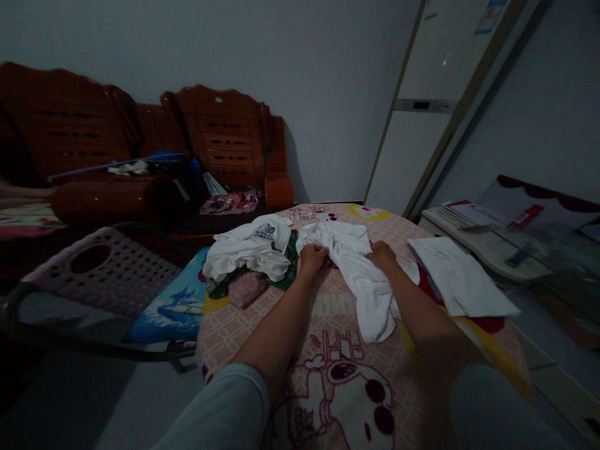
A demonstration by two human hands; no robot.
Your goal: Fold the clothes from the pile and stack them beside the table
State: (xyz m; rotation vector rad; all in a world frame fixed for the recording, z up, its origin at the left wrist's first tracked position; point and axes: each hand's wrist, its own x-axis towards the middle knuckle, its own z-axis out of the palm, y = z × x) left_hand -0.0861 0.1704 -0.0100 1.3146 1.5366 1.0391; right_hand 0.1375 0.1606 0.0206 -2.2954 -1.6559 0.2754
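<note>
A crumpled white garment (pixel 349 250) lies across the middle of the table, one end trailing toward me. My left hand (pixel 313 257) is closed on its left edge, fingers pinched on the cloth. On the garment's right side, my right hand (pixel 382 255) grips the fabric too, its fingertips partly hidden. To the left is a heap of clothes, with a white printed shirt (pixel 250 247) on top, and green and pinkish cloth (pixel 247 289) beneath. A folded white garment (pixel 462 275) rests at the right side of the table, over red cloth.
The round table wears a pink patterned tablecloth (pixel 323 312). At left stand a woven chair (pixel 103 269) with a blue cushion (pixel 175 306) and wooden seats (pixel 220 137). A side table (pixel 497 244) with papers is at right. Someone's arm (pixel 23 192) shows at far left.
</note>
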